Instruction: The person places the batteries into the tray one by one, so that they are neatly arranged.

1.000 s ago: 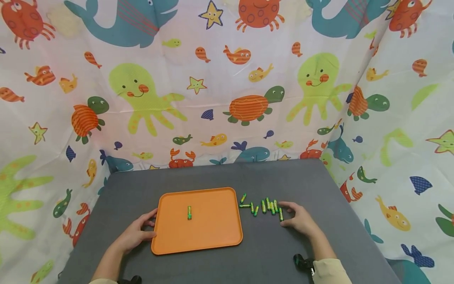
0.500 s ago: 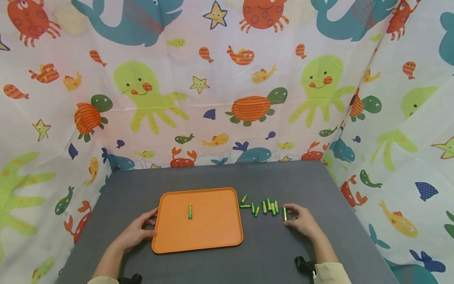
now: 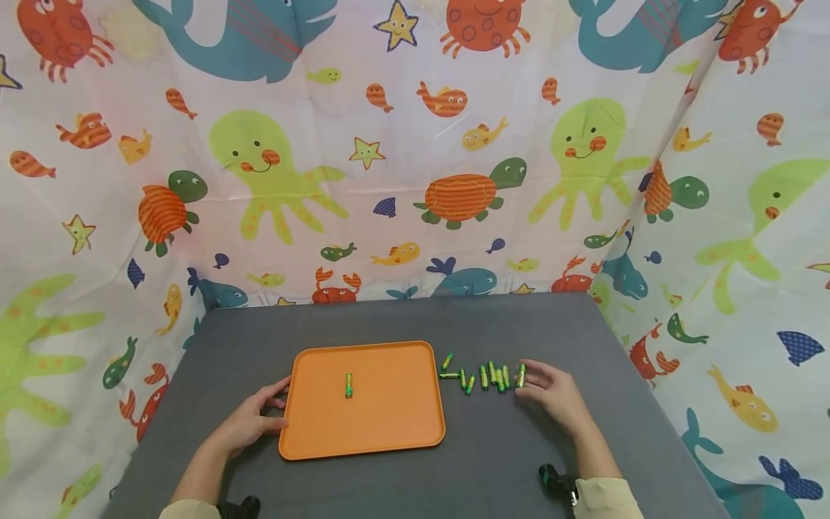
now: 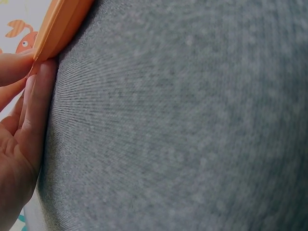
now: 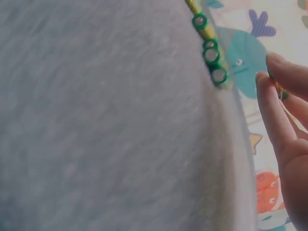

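Observation:
An orange tray (image 3: 389,425) lies on the grey table with one green battery (image 3: 349,386) on it. My left hand (image 3: 259,418) rests against the tray's left edge, fingers (image 4: 29,106) straight beside the rim (image 4: 57,29). Right of the tray several green batteries (image 3: 483,376) lie in a loose row, and their ends (image 5: 211,55) show in the right wrist view. My right hand (image 3: 532,382) pinches one more battery (image 3: 521,375) at the row's right end. That battery is mostly hidden between the fingertips (image 5: 269,101).
The grey table (image 3: 402,321) is walled on the back and both sides by a sea-animal printed curtain (image 3: 415,144). Bare table surface lies behind and in front of the tray and to the right of my right hand.
My right hand slid the rightmost battery away from the row, closed its fingers on it and tipped it up. The left hand and tray have stayed put.

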